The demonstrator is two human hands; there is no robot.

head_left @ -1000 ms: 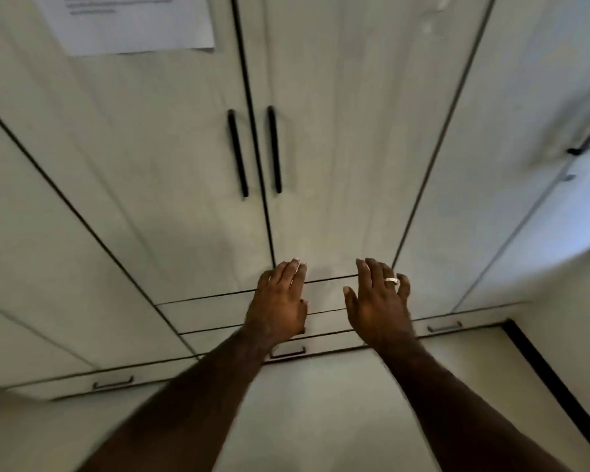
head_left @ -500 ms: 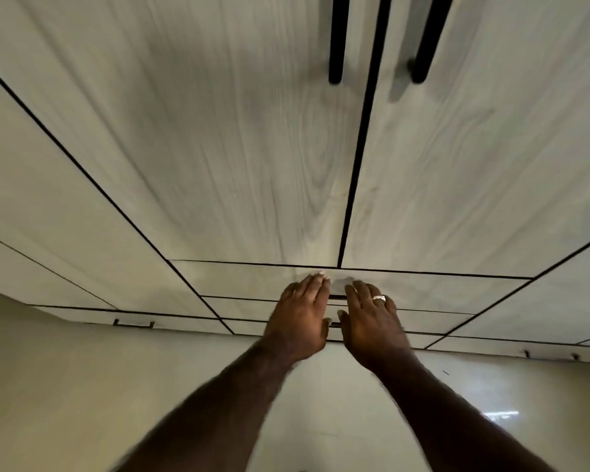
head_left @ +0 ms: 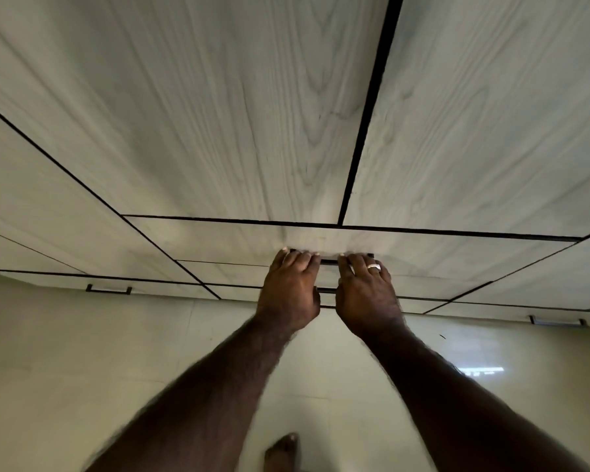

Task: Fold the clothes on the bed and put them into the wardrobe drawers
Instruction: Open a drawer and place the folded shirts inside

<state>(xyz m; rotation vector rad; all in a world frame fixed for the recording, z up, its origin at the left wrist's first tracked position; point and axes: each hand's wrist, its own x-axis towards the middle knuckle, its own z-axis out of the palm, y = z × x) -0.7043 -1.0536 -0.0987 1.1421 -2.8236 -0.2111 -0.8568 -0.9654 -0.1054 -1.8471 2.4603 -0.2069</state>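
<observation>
Looking down from the head camera, a pale wood-grain wardrobe [head_left: 252,114] is seen filling the upper part of the frame, its tall doors divided by a dark vertical gap. Below the doors, a stack of shallow drawers is set into the wardrobe base. The top drawer [head_left: 457,253] of the middle stack is reached by both hands, which are placed side by side, nearly touching.

The left hand [head_left: 292,287] is laid palm down with its fingers held together and bent over the left end of a thin black handle [head_left: 329,262] on the drawer front. The right hand [head_left: 365,294] is placed just beside it, a silver ring [head_left: 374,267] worn on one finger, and its fingers are hooked over the right part of the same handle. A short stretch of the handle is left visible between the two hands. How far the fingers wrap under the bar cannot be told.

Both bare forearms are stretched forward from the lower edge of the frame. A pale glossy floor [head_left: 82,369] is seen beneath them, and a bare foot [head_left: 283,451] is shown at the bottom. Two more black drawer handles are seen low down, one at left [head_left: 108,289] and one at right [head_left: 557,321], well apart from the hands. No clothes are shown in this view.
</observation>
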